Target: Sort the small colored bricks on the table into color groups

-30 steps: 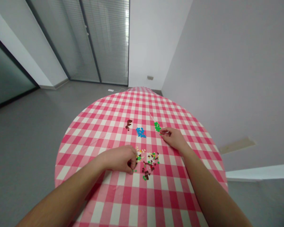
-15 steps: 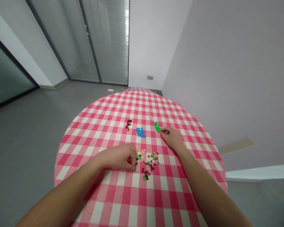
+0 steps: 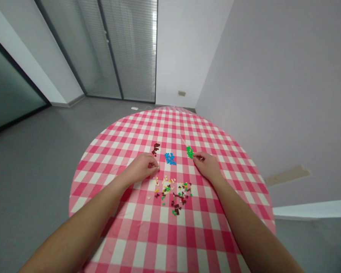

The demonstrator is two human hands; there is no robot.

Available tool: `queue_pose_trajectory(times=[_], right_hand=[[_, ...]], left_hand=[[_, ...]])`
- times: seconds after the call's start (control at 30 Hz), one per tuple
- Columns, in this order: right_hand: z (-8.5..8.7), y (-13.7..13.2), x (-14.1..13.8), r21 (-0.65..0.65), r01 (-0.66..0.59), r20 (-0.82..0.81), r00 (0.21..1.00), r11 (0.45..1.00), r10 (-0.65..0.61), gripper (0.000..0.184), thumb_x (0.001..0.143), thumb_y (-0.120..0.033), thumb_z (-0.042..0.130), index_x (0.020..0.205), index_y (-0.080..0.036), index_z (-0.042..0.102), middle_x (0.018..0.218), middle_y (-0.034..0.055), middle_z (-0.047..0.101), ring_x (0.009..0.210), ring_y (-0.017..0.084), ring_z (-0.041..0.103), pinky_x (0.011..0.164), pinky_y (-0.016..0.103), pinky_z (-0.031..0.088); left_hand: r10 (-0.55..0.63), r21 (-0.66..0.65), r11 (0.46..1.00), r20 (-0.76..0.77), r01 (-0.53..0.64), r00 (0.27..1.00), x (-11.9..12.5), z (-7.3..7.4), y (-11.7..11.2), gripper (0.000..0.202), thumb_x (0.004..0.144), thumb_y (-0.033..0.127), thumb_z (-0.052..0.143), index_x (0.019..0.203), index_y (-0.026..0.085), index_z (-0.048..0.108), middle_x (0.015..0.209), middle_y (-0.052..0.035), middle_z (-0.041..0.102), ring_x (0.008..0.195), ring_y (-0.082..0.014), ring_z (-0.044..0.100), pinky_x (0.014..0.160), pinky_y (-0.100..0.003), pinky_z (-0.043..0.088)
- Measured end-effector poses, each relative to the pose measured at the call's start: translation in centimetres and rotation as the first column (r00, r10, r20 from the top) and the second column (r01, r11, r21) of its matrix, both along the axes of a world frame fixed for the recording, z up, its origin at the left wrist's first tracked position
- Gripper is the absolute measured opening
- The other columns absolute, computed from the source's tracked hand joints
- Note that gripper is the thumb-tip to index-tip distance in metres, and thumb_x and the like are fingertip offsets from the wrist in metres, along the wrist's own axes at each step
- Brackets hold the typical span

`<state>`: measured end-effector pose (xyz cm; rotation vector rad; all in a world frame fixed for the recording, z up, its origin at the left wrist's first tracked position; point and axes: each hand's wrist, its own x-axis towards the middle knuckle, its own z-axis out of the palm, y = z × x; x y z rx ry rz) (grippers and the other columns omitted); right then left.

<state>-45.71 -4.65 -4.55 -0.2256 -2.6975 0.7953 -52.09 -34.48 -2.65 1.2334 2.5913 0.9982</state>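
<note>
My left hand is over the cloth just below a small pile of dark brown pieces, its fingers pinched together. A tiny pale speck shows at its fingertips, too small to name. My right hand rests at the edge of a pile of green pieces, thumb and fingers closed; what they hold, if anything, is hidden. Between the hands lies a pile of blue pieces. Nearer to me, small mixed pieces in brown, green, yellow, white and red lie scattered.
A round table with a red and white checked tablecloth carries everything. A plain wall stands close on the right. Glass panels with blinds and a white power strip on the floor are beyond the table.
My left hand has moved up and away from the mixed pieces, uncovering some of them, to beside the brown and blue piles. My right hand has stayed by the green pile.
</note>
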Motion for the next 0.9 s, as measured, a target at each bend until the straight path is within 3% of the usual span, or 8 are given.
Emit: queue_pose_trajectory(times=[0.13, 0.4, 0.53, 0.73, 0.9], right_hand=[[0.0, -0.3, 0.1, 0.006, -0.019, -0.022, 1.0, 1.0, 0.019, 0.021, 0.083, -0.03, 0.058, 0.089, -0.022, 0.076, 0.09, 0.0081, 0.076, 0.077, 0.023, 0.069, 0.073, 0.036, 0.054], [0.3, -1.2, 0.4, 0.031, -0.05, -0.056, 0.997, 0.998, 0.052, 0.023, 0.084, -0.028, 0.056, 0.093, -0.02, 0.076, 0.091, 0.0085, 0.076, 0.079, 0.023, 0.068, 0.075, 0.035, 0.053], [0.9, -3.1, 1.1, 0.013, -0.145, -0.054, 0.988, 0.989, 0.146, 0.022, 0.084, -0.027, 0.058, 0.095, -0.021, 0.075, 0.09, 0.0073, 0.076, 0.078, 0.021, 0.068, 0.074, 0.034, 0.053], [1.9, -6.9, 2.6, -0.067, -0.356, -0.072, 0.933, 0.932, 0.352, 0.016, 0.086, -0.029, 0.064, 0.097, -0.022, 0.075, 0.091, 0.0067, 0.075, 0.079, 0.02, 0.067, 0.074, 0.032, 0.052], [2.0, -8.0, 3.0, -0.057, -0.451, -0.073, 0.892, 0.891, 0.447, 0.018, 0.088, -0.031, 0.064, 0.1, -0.022, 0.074, 0.091, 0.0077, 0.075, 0.078, 0.02, 0.067, 0.072, 0.031, 0.052]], left_hand=[[-0.025, -0.011, 1.0, -0.018, 0.025, 1.0, -0.2, -0.8, 0.1, 0.011, 0.082, 0.02, 0.063, 0.076, 0.021, 0.072, 0.079, -0.0059, 0.07, 0.08, -0.0198, 0.06, 0.076, -0.037, 0.047], [-0.023, -0.054, 0.998, 0.007, 0.023, 1.0, -0.1, -0.2, 0.1, 0.013, 0.081, 0.016, 0.062, 0.076, 0.019, 0.073, 0.079, -0.0071, 0.07, 0.08, -0.0208, 0.06, 0.077, -0.038, 0.047], [-0.04, -0.031, 0.999, 0.006, 0.04, 0.999, 0.2, 0.1, 0.5, 0.015, 0.083, 0.016, 0.061, 0.073, 0.019, 0.072, 0.079, -0.0062, 0.07, 0.081, -0.0201, 0.06, 0.08, -0.037, 0.046], [-0.013, 0.088, 0.996, 0.009, 0.012, 1.0, 1.3, 0.4, 1.2, 0.01, 0.089, 0.024, 0.062, 0.084, 0.019, 0.07, 0.084, -0.0042, 0.068, 0.088, -0.0201, 0.058, 0.083, -0.036, 0.045], [-0.07, 0.124, 0.99, -0.008, 0.07, 0.998, 2.3, 1.0, 1.7, 0.012, 0.092, 0.023, 0.061, 0.085, 0.021, 0.07, 0.085, -0.0027, 0.067, 0.089, -0.0189, 0.057, 0.085, -0.035, 0.045]])
